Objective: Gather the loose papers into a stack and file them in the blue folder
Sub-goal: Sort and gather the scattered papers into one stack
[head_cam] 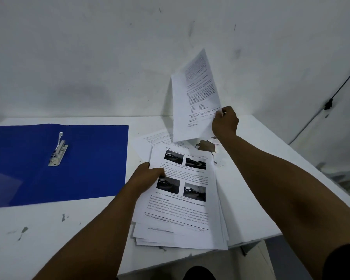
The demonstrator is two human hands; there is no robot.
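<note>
The blue folder lies open and flat on the white table at the left, its metal clip showing. To its right a rough stack of printed papers with several dark photos on the top page is lifted slightly; my left hand grips its left edge, thumb on top. My right hand pinches a single printed sheet by its right edge and holds it upright above the table's far side. Another loose sheet lies flat behind the stack.
A white scuffed wall rises right behind the table. Paint is chipped off the tabletop near my right wrist. A black cable runs down the wall at right. The table's right edge drops off beside my right forearm.
</note>
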